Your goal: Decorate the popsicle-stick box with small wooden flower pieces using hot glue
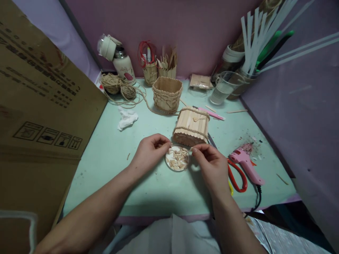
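Note:
A small round dish (167, 165) holds many little pale wood chips (178, 161), with my hands on either side of it. My left hand (149, 151) is closed in a pinch at the dish's upper left; whatever is between the fingertips is too small to make out. On the right, the thumb and index finger of my right hand (213, 165) pinch a small wood chip (192, 149) near the rim. Just behind the dish lies a box of craft sticks (189, 120), bound with twine, on its side. One loose chip (198, 119) rests on its upper face.
A pink glue gun (247, 164) and a red-handled tool (245, 185) lie at right. Behind stand a wood-chip-covered basket (166, 100), a bottle (125, 68) and a plastic cup (221, 91). Twine balls (111, 84) and a crumpled tissue (127, 118) lie left, beside a cardboard box (47, 106).

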Motion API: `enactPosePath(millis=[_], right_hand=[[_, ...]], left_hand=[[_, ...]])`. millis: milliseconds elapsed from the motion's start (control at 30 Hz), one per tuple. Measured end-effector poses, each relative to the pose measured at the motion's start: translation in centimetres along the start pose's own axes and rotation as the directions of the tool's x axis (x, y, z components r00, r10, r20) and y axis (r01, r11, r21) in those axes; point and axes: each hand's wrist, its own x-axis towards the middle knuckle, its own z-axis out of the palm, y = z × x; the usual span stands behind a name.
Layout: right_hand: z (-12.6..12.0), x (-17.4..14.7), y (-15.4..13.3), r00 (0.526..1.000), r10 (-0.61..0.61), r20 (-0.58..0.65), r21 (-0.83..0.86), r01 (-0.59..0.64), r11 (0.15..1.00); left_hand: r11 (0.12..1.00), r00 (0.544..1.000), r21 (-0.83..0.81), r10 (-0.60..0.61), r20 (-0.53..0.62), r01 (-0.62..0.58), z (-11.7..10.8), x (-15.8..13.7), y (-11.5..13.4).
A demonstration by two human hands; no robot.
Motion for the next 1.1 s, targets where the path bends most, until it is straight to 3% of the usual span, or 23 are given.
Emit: enactPosePath(millis=[167,367,500,567,633,700,800,933,1100], right_hand=[[-0.2,-0.6,1.0,0.999,-0.049,0.015,-0.115,0.050,0.992],[-0.3,-1.1,1.6,0.994,-0.107,-0.032,-0.127,0.102,0.987],[-0.6,-1.5,1.8,0.982,-0.187,-0.037,-0.136,0.181,0.974],[-0.7,-1.6,1.8,0.974,-0.227,-0.027,-0.131,0.222,0.966],[-0.7,-1.7,1.7,0.967,-0.254,-0.025,-0.130,0.249,0.960],[-0.8,-1.8,1.8,0.962,-0.270,-0.030,-0.130,0.264,0.956],[-0.8,-1.8,1.8,0.957,-0.290,-0.020,-0.124,0.286,0.950],[-0.8,-1.9,1.8,0.951,-0.308,-0.003,-0.112,0.306,0.945],[-0.9,-1.9,1.7,0.950,-0.311,0.037,-0.124,0.313,0.942]], left_hand=[[0.988,0.999,0.150,0.024,0.029,-0.028,-0.1,0.0,-0.5],[0.982,0.998,0.190,-0.004,0.069,-0.010,-0.1,-0.1,-0.3],[0.947,0.978,0.307,0.034,0.204,-0.096,-0.3,-0.5,0.0],[0.911,0.946,0.359,0.089,0.310,-0.203,-0.6,-0.5,0.0],[0.864,0.931,0.406,0.165,0.326,-0.296,-1.2,-0.2,0.0],[0.799,0.938,0.493,0.271,0.216,-0.344,-1.9,0.2,-0.2],[0.698,0.906,0.604,0.410,0.103,-0.384,-2.4,0.7,-0.4],[0.626,0.861,0.610,0.461,0.213,-0.486,-1.9,0.6,-0.6],[0.477,0.819,0.683,0.463,0.340,-0.553,-0.6,0.0,-1.0]])
